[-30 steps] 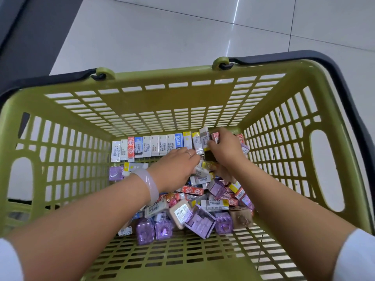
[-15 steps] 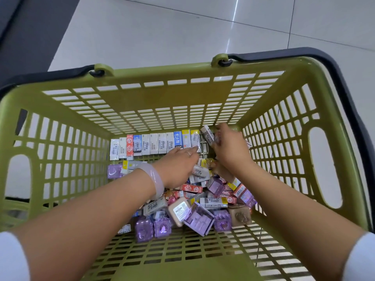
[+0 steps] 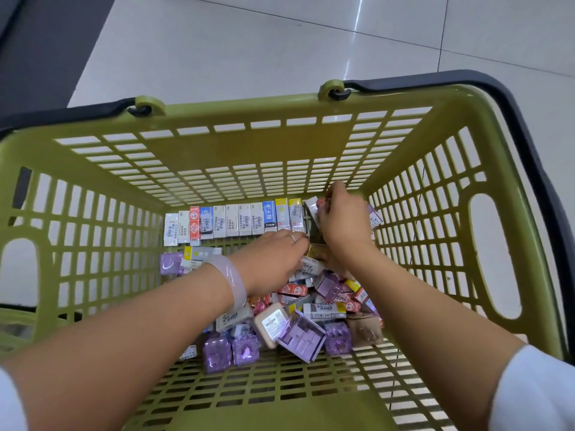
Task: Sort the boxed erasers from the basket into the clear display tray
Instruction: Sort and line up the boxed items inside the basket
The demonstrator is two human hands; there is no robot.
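Observation:
A green slotted basket (image 3: 249, 108) holds boxed erasers. A row of boxed erasers (image 3: 236, 219) stands upright along the far wall. A loose pile (image 3: 314, 309) of red, white and purple boxes lies nearer me. At the right end of the row, my right hand (image 3: 342, 222) grips a few small boxes (image 3: 312, 209). My left hand (image 3: 267, 259) lies just below the row, its fingers reaching to a gold box (image 3: 315, 251) beside my right wrist; the fingertips are partly hidden. I cannot make out a clear display tray.
Black carry handles (image 3: 466, 79) are folded down along the basket rim. The basket sits on a glossy pale tiled floor (image 3: 249, 42), with a dark strip (image 3: 46, 42) at the left. Purple clear-topped boxes (image 3: 230, 349) lie at the near edge of the pile.
My right hand has lifted a little toward the far right corner with the boxes in it. My left hand has stayed almost in place.

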